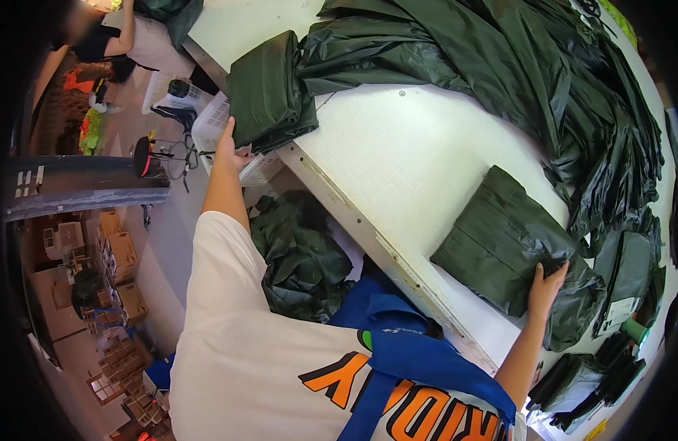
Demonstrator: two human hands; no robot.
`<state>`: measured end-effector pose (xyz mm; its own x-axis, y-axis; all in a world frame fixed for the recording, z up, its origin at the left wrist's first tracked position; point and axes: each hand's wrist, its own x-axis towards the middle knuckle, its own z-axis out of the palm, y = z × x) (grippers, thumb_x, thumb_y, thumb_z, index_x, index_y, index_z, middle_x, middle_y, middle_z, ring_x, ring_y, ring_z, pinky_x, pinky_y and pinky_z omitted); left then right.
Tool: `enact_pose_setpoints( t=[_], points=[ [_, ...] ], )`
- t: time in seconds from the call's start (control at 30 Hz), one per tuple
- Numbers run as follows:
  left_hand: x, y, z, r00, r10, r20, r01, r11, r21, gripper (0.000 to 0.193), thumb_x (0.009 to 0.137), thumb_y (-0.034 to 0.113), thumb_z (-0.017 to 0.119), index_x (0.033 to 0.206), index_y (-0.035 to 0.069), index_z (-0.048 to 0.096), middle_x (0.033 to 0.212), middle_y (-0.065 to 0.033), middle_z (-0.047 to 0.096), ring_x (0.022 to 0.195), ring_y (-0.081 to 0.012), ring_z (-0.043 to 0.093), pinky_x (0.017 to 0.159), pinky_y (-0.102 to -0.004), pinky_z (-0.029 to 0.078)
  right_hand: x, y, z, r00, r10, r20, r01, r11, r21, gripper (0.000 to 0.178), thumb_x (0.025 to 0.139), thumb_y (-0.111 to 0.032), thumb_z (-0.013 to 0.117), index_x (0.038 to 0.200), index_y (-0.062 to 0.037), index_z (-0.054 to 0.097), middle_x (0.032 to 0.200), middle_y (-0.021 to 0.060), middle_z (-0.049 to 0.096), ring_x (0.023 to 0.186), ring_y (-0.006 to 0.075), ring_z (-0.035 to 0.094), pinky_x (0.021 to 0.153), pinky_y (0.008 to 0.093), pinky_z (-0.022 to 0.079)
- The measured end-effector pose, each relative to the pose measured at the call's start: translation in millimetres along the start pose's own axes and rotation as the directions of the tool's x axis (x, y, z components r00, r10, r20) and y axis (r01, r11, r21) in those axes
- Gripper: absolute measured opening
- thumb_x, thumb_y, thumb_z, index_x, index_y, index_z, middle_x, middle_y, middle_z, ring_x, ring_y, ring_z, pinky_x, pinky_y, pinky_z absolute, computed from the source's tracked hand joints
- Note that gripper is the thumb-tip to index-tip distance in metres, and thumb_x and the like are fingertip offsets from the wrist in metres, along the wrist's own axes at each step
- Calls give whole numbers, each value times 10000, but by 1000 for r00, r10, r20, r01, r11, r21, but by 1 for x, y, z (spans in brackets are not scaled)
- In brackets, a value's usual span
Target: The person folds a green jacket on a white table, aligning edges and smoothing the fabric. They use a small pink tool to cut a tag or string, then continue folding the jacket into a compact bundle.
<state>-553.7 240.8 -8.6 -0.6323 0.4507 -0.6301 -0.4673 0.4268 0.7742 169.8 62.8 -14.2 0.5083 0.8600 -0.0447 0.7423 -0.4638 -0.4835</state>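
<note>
1. A white bench (pixel 398 154) runs slantwise across the view, its metal edge toward the person.
2. A large heap of loose dark green sheeting (pixel 530 66) covers the far part of the bench.
3. Small dark packets in clear wrap (pixel 589 378) lie at the near right end.
4. A crumpled pile of green fabric (pixel 298 253) sits on the floor below the bench edge.
5. A white plastic basket (pixel 210 125) stands just beside the bench.
6. Stacked cardboard boxes (pixel 118 257) line the floor at far left.
7. Another person (pixel 104 33) sits at the upper left.
</note>
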Motion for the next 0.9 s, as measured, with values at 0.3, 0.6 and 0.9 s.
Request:
enact_pose_setpoints(
  t=[0.3,0.6,0.9],
  points=[
    [-59,-39,-6,953,-205,224,246,953,-174,341,801,105,733,1074,16,548,952,-111,595,850,-263,574,678,-360,537,-65,-214,22,845,-497,195,222,660,718,641,761,8,609,1354,-51,372,1279,110,458,1156,225,480,937,351,421],
    [-227,-163,1,714,-463,524,617,770,-160,202,884,185,642,1026,49,596,927,-86,660,785,-203,638,600,-311,531,-96,-300,162,466,-419,779,-825,113,554,752,865,-388,671,1368,23,293,1350,174,448,1204,265,459,1036,376,355],
    [-285,-185,30,753,-449,482,502,865,21,248,902,324,621,1065,137,602,985,20,648,874,-114,581,707,-288,443,-122,-268,108,683,-315,659,-620,229,751,724,728,42,704,1325,-3,297,1215,143,497,1127,229,500,970,348,421]
  ],
)
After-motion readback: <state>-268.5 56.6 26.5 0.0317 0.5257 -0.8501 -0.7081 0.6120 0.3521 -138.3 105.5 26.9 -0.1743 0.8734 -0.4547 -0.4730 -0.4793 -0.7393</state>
